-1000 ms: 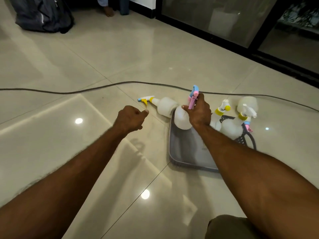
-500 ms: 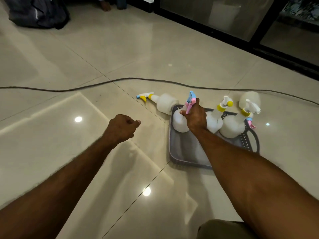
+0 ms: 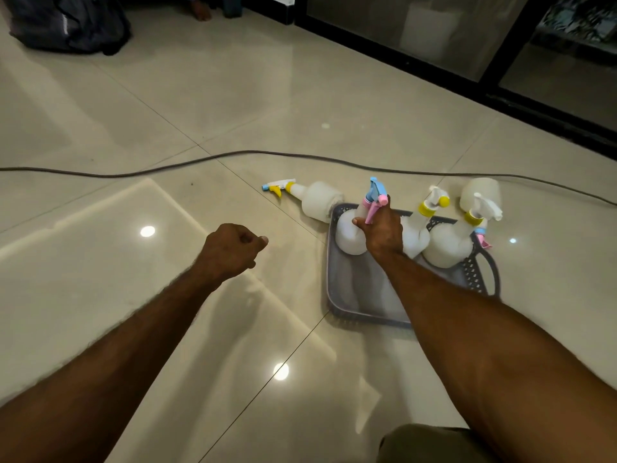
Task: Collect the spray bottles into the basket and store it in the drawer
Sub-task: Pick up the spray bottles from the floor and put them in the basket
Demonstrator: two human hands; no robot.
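Note:
A grey perforated basket [image 3: 347, 295] sits on the tiled floor. My right hand [image 3: 382, 230] is shut on the neck of a white spray bottle with a pink-and-blue trigger [image 3: 349, 233], which stands in the basket's far left corner. Two white bottles with yellow collars [image 3: 415, 233] [image 3: 447, 243] stand beside it in the basket. Behind them a further white bottle [image 3: 480, 192] shows; whether it is inside the basket I cannot tell. One more bottle with a yellow-and-blue trigger [image 3: 315, 198] lies on the floor just left of the basket. My left hand [image 3: 230, 250] hovers as a fist, holding nothing.
A dark cable [image 3: 200, 158] runs across the floor behind the bottles. A dark bag [image 3: 70, 23] lies at the far left, near a person's foot [image 3: 200, 10]. Glass sliding doors with a black frame [image 3: 484, 68] line the far right. My knee [image 3: 427, 444] shows at the bottom.
My right hand lowered the pink-and-blue bottle until it stands in the basket's corner. My left fist drew back away from the lying bottle.

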